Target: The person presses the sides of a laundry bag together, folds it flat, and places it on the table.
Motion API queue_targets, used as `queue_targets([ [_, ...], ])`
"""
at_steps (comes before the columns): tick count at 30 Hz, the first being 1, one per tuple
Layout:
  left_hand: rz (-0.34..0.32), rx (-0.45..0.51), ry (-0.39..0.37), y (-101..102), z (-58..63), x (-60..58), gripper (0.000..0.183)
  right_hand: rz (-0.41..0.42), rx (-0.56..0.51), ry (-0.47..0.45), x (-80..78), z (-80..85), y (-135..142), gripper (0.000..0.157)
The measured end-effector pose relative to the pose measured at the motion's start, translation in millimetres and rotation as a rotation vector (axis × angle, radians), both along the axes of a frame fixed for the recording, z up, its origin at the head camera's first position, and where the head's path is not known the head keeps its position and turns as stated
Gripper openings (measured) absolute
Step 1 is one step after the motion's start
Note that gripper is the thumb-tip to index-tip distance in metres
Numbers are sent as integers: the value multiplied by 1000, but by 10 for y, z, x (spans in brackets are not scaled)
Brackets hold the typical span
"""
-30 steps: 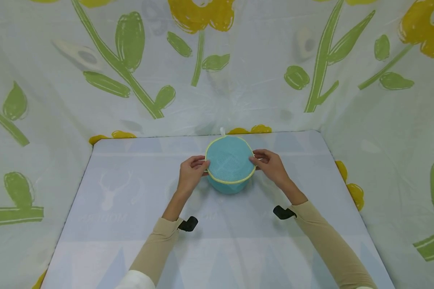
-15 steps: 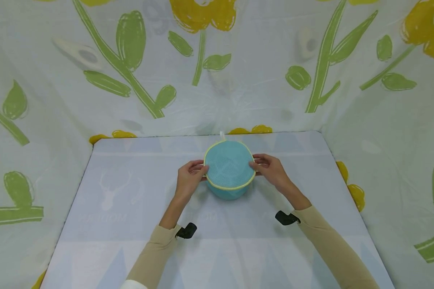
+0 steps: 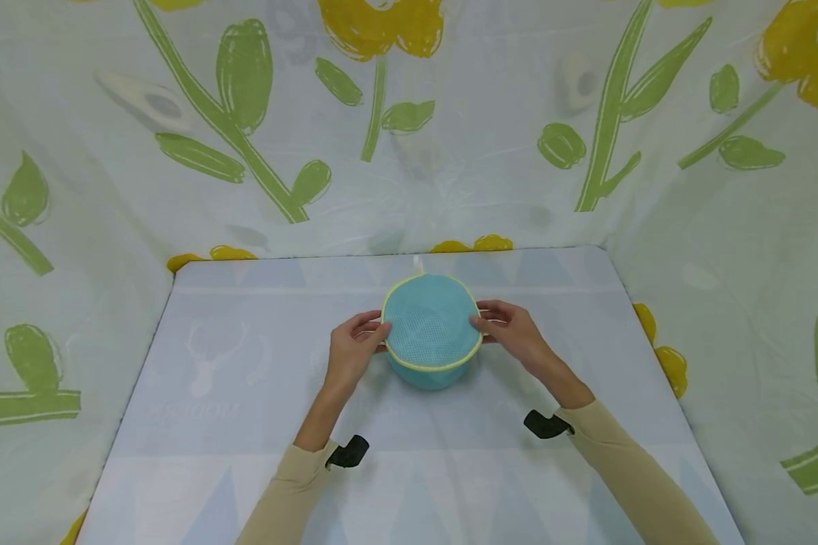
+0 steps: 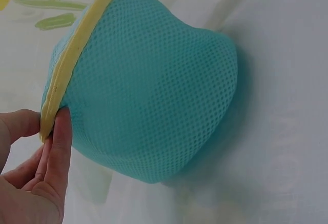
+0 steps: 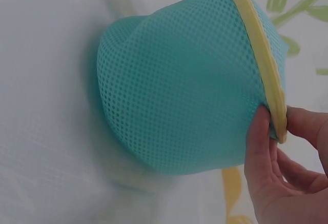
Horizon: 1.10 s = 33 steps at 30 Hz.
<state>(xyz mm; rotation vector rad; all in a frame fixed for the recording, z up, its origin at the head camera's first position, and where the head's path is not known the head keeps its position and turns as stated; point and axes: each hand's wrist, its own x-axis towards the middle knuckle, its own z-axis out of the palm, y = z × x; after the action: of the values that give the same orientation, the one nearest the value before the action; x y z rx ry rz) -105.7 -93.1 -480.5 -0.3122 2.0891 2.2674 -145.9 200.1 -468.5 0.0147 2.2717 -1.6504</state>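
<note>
A turquoise mesh laundry bag (image 3: 431,322) with a yellow trimmed rim is held between both hands over the middle of the table. My left hand (image 3: 354,347) pinches the rim at its left side, thumb on top and fingers beneath. On the opposite side my right hand (image 3: 514,333) pinches the same rim in the same way. The left wrist view shows the bag's rounded mesh body (image 4: 154,90) bulging below the yellow trim (image 4: 77,55). From the right wrist, the fingers (image 5: 259,152) press under the trim. A small white tag (image 3: 419,263) sticks up at the far rim.
The table (image 3: 245,424) has a pale cover with faint blue shapes and a deer print. A white curtain (image 3: 477,174) with yellow flowers and green leaves stands around its back and sides. A black wrist camera (image 3: 547,425) sits at the right cuff.
Both hands have drawn the mesh laundry bag a little toward the near side of the table, still pinching its rim. The white tag has come nearer with it.
</note>
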Motion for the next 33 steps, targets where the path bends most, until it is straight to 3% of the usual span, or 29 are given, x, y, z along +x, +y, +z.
queue_targets([
  [24, -29, -2, -12, -81, -2, 360, 34, 42, -68, -28, 336, -68, 3, 51],
  [33, -35, -13, -32, -88, -55, 432, 35, 51, -71, -28, 429, -121, -3, 51],
])
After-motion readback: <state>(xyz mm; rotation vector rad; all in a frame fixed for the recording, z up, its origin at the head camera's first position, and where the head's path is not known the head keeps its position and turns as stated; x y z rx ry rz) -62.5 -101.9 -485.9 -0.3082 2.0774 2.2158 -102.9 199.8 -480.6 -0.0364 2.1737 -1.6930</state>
